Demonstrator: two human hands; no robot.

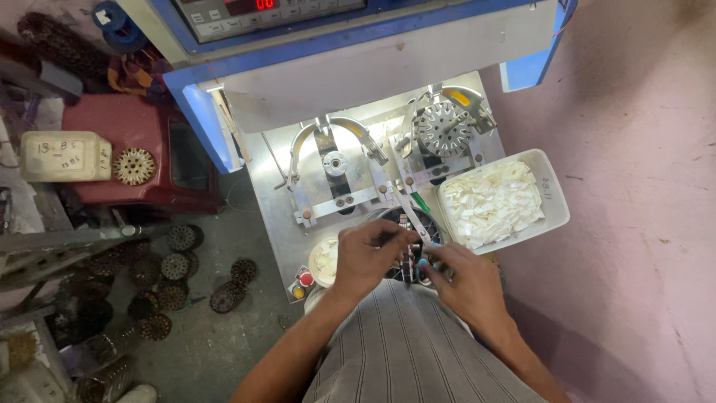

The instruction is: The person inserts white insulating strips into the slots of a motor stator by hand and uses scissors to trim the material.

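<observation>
A blue-framed winding machine [358, 67] stood on a concrete floor [224, 343] littered with round stators [175, 265], a white tray [556, 201] of paper slips alongside. Both hands met over a dark round stator [409, 246] at the machine's front edge, the left hand [365, 257] and right hand [466, 280] each pinching it with curled fingers.

Machine desk with hands at its near edge

A tray of paper slips [498, 200] lies right of the slotted metal core [406, 246], a small bowl [324, 261] left; two winding heads [337, 164] [443, 130] stand farther back; spare cores [175, 272] lie on the floor [216, 343], far left.
</observation>
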